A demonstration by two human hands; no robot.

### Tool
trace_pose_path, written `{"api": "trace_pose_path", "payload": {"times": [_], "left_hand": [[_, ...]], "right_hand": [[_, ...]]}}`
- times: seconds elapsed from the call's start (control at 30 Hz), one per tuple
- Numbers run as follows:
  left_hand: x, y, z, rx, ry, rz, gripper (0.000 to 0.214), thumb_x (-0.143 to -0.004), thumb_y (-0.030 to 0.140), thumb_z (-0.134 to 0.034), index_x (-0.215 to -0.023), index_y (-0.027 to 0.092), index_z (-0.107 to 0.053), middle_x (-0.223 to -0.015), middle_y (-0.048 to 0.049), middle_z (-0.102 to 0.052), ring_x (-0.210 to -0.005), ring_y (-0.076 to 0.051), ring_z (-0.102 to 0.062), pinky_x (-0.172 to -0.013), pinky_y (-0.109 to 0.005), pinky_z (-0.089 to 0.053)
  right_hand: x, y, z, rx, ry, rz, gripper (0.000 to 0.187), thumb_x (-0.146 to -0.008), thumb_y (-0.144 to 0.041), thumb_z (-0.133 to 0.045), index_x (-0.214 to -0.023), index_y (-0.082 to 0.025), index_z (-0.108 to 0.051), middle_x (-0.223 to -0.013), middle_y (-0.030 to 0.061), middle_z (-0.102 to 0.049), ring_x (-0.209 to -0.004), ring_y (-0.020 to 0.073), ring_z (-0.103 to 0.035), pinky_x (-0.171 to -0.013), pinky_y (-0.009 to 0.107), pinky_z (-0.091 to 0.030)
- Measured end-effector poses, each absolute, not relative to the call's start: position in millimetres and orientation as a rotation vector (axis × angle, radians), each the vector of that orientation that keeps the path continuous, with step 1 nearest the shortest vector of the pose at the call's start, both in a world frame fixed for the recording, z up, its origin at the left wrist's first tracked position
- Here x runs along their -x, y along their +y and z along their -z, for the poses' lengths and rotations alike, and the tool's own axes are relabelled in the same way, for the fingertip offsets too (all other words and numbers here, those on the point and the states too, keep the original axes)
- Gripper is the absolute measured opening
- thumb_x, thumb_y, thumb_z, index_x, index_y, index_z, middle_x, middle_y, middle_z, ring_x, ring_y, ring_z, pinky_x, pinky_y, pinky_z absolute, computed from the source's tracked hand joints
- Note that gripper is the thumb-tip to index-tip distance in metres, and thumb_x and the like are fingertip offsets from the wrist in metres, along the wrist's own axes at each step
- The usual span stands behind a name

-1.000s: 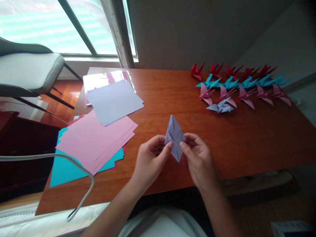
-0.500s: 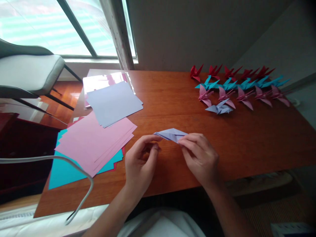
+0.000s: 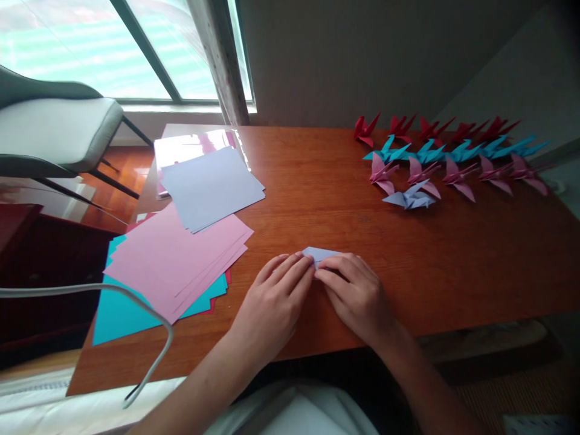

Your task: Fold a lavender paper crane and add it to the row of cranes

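A lavender folded paper piece (image 3: 321,254) lies flat on the wooden table (image 3: 344,217), mostly covered by my fingers. My left hand (image 3: 272,302) rests on its left part with fingers stretched out and pressing down. My right hand (image 3: 356,296) covers its right part, fingers together and flat on the paper. Only the piece's far edge shows between the fingertips.
Stacks of lavender (image 3: 211,187), pink (image 3: 174,260) and turquoise (image 3: 118,314) sheets lie at the left. Rows of red (image 3: 435,128), turquoise (image 3: 453,151) and pink (image 3: 457,175) paper cranes, plus one lavender crane (image 3: 410,198), stand at the far right. A chair (image 3: 54,133) stands by the window.
The lavender piece, held upright in both hands a second ago, was tipped over and laid on the table. Both hands now press it flat.
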State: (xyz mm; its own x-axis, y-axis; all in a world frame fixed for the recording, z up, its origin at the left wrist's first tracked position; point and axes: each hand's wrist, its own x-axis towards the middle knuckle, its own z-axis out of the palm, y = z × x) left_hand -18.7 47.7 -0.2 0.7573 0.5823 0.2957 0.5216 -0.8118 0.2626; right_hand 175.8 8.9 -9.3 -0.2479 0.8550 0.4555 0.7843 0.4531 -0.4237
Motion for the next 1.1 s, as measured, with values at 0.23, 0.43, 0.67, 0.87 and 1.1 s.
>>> {"api": "trace_pose_path", "payload": {"times": [0.23, 0.43, 0.67, 0.87, 1.1], "left_hand": [[23.0, 46.2, 0.4, -2.929, 0.822, -0.402, 0.042, -0.101, 0.015, -0.036, -0.134, 0.005, -0.061, -0.145, -0.0134, -0.059, -0.136, -0.028, -0.053, -0.114, -0.044, -0.042], [23.8, 46.4, -4.9, -3.005, 0.781, -0.335, 0.042, -0.101, 0.014, -0.038, -0.136, 0.004, -0.059, -0.147, -0.0155, -0.057, -0.136, -0.031, -0.051, -0.110, -0.044, -0.045], [22.1, 54.7, -8.3, -2.951, 0.811, -0.478, 0.034, -0.100, 0.013, -0.042, -0.120, 0.009, -0.069, -0.130, -0.0113, -0.070, -0.113, -0.026, -0.065, -0.094, -0.038, -0.057], [21.9, 56.5, -5.4, -2.830, 0.868, -0.580, 0.027, -0.101, 0.016, -0.048, -0.112, 0.016, -0.072, -0.124, -0.0071, -0.074, -0.109, -0.024, -0.069, -0.091, -0.038, -0.059], [17.3, 54.6, -2.4, -2.751, 0.966, -0.616, 0.016, -0.098, 0.019, -0.057, -0.105, 0.019, -0.072, -0.119, -0.0050, -0.075, -0.103, -0.024, -0.070, -0.086, -0.037, -0.058]], "right_hand": [[-193.5, 11.7, 7.2, 1.343, -2.163, -0.135, 0.022, -0.092, -0.012, -0.062, -0.110, -0.022, -0.071, -0.114, 0.0116, -0.072, -0.107, 0.0265, -0.065, -0.090, 0.043, -0.054], [-199.3, 15.5, 4.4, 1.270, -2.252, -0.155, 0.018, -0.095, -0.011, -0.059, -0.104, -0.020, -0.072, -0.107, 0.0096, -0.075, -0.102, 0.0246, -0.068, -0.086, 0.041, -0.056], [-203.0, 16.2, 6.9, 1.243, -2.267, -0.168, 0.021, -0.096, -0.013, -0.059, -0.106, -0.024, -0.073, -0.106, 0.0073, -0.076, -0.101, 0.0235, -0.069, -0.086, 0.040, -0.056], [-206.4, 17.4, 8.2, 1.210, -2.272, -0.201, 0.021, -0.096, -0.013, -0.059, -0.106, -0.024, -0.073, -0.106, 0.0076, -0.076, -0.101, 0.0242, -0.069, -0.085, 0.040, -0.055], [-202.2, 19.1, 9.6, 1.297, -2.222, -0.277, 0.020, -0.095, -0.012, -0.057, -0.099, -0.024, -0.073, -0.094, 0.0069, -0.071, -0.092, 0.0228, -0.063, -0.081, 0.039, -0.054]]}}
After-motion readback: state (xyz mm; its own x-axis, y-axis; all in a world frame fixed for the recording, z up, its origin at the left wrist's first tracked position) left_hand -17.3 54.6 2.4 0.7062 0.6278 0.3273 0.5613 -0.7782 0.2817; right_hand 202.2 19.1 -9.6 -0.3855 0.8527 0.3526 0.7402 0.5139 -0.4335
